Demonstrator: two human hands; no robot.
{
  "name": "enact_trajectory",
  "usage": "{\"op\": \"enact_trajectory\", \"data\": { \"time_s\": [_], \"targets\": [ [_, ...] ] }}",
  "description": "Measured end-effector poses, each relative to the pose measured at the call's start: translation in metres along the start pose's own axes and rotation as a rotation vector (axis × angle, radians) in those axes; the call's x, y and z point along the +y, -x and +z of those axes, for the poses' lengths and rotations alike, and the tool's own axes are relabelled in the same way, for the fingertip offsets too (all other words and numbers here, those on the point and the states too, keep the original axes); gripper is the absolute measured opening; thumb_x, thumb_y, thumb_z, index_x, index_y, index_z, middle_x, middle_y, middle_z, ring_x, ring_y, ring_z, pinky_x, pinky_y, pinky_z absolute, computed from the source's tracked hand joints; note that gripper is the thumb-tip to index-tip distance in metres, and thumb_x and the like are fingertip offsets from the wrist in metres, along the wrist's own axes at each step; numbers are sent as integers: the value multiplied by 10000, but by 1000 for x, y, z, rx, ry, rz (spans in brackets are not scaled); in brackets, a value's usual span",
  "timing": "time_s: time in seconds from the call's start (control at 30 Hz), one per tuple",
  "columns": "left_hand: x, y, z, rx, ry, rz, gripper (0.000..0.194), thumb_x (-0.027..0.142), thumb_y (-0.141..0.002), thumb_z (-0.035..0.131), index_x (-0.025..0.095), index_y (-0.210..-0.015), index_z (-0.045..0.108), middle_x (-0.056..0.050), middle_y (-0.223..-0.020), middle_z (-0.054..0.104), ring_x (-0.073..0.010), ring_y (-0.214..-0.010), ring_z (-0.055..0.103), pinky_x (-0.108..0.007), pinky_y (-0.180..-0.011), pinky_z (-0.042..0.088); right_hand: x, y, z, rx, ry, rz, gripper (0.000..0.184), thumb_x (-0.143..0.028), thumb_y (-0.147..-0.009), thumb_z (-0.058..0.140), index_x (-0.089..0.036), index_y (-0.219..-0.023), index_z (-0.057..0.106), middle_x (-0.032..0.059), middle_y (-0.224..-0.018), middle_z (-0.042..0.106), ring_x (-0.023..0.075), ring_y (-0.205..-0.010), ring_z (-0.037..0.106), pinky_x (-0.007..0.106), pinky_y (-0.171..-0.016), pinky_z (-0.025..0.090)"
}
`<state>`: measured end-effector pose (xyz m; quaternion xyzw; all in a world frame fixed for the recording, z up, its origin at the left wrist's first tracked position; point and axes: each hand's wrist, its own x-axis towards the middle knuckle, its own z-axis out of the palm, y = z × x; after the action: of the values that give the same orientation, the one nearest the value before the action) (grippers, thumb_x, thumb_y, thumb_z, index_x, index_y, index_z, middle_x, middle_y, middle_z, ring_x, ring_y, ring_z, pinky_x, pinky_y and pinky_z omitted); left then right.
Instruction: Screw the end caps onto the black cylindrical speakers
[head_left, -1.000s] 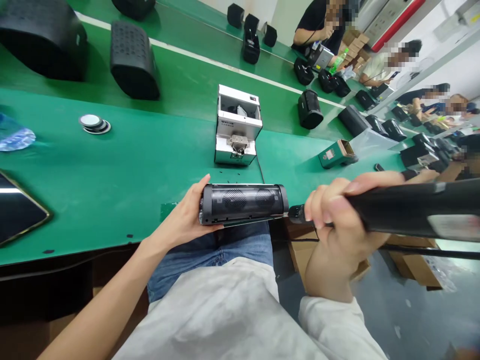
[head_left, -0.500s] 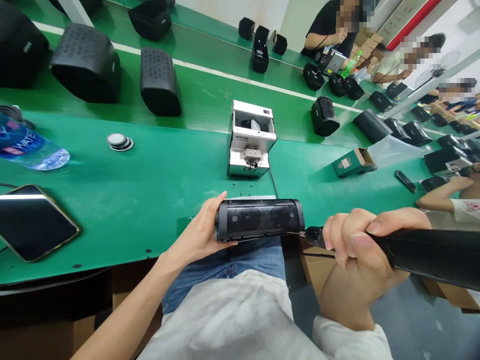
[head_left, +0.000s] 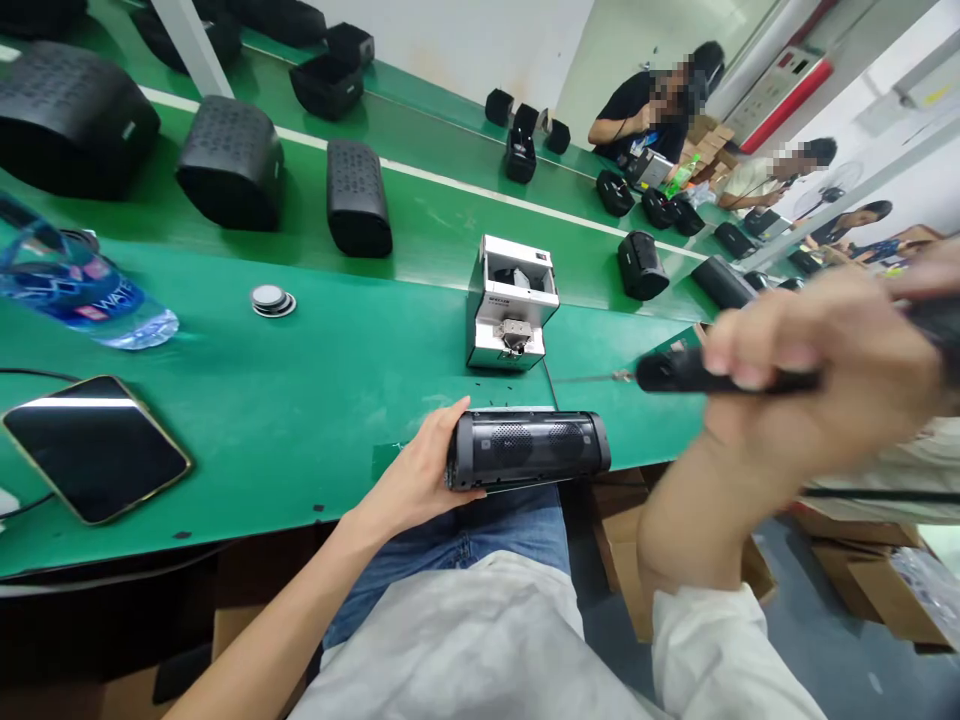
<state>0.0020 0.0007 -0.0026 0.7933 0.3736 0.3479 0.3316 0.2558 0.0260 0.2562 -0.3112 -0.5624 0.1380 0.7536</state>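
My left hand (head_left: 427, 465) grips the left end of a black speaker (head_left: 532, 447) at the table's front edge. Two round perforated drivers show on the speaker's face. Off to the right, my right hand (head_left: 817, 360) is wrapped round a black electric screwdriver (head_left: 675, 370), its thin bit pointing left. The hand is blurred, and the bit is raised clear of the speaker. Beyond the speaker stands a white screw feeder (head_left: 514, 303) with a metal piece on its front. Small dark bits lie on the table between the two.
On the left of the green table (head_left: 360, 330) lie a phone (head_left: 97, 450), a water bottle (head_left: 90, 290) and round discs (head_left: 272, 300). Several black speaker housings (head_left: 358, 198) line the belt behind. Co-workers (head_left: 652, 110) sit at the far right. Cardboard boxes (head_left: 885, 590) stand on the floor.
My right hand has lifted the electric screwdriver up and away from the speaker's lower right corner. My left hand still grips the speaker. The view has shifted slightly.
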Motion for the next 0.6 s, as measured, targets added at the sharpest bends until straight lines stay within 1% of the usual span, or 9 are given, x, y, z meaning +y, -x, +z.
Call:
{"op": "enact_trajectory", "data": {
  "time_s": [0.03,0.07,0.13,0.2,0.27,0.33,0.43,0.6],
  "targets": [
    [1,0,0,2,-2,-4,1386,240,-795,998,370,-1798,50,-213,-1682,468,-463,-1575,519,-688,-1260,506,16,-3,17,59,-47,-91,291,-224,-818,839,-351,-950,613,-110,-578,465,150,-408,399,320,-385,379],
    [1,0,-1,4,-3,-8,1387,242,-793,999,375,-1797,52,-211,-1687,465,-465,-1581,516,-686,-1263,506,33,-4,33,54,-61,-85,252,-223,-855,809,-334,-935,597,-105,-572,466,150,-413,413,323,-398,391],
    [2,0,-1,6,-5,-13,1392,251,-791,1002,382,-1796,49,-208,-1698,460,-469,-1591,510,-681,-1267,507,68,-5,58,24,-32,-63,256,-305,-892,822,-320,-918,568,-107,-566,450,145,-418,428,325,-424,430],
    [3,0,-1,3,-3,-21,1393,252,-790,1002,386,-1795,46,-209,-1707,456,-471,-1597,505,-679,-1267,510,97,-5,72,-6,-11,-37,287,-397,-912,833,-312,-924,559,-117,-559,427,135,-397,429,318,-425,443],
    [3,0,-1,-2,1,-28,1389,244,-791,999,387,-1793,48,-210,-1712,452,-470,-1599,504,-678,-1263,515,116,-6,76,-24,-21,-27,320,-464,-927,843,-305,-955,566,-121,-576,420,126,-383,442,301,-418,436],
    [2,0,0,-3,6,-32,1394,237,-785,1001,388,-1793,51,-208,-1713,451,-467,-1598,506,-677,-1262,516,127,-10,75,-50,-30,-17,353,-508,-940,850,-303,-980,565,-118,-611,414,116,-388,462,283,-420,428],
    [0,1,1,1,17,-36,1399,232,-774,1007,388,-1796,64,-200,-1693,477,-458,-1584,521,-675,-1263,512,135,-16,73,-70,-3,6,351,-520,-965,825,-304,-994,549,-116,-624,390,110,-393,462,268,-415,408],
    [-1,1,1,0,14,-43,1394,245,-778,1007,387,-1797,66,-200,-1704,458,-452,-1596,509,-661,-1270,509,136,-17,72,-74,9,54,387,-551,-932,829,-305,-983,534,-123,-607,370,108,-383,435,267,-400,391]
  ]
}}
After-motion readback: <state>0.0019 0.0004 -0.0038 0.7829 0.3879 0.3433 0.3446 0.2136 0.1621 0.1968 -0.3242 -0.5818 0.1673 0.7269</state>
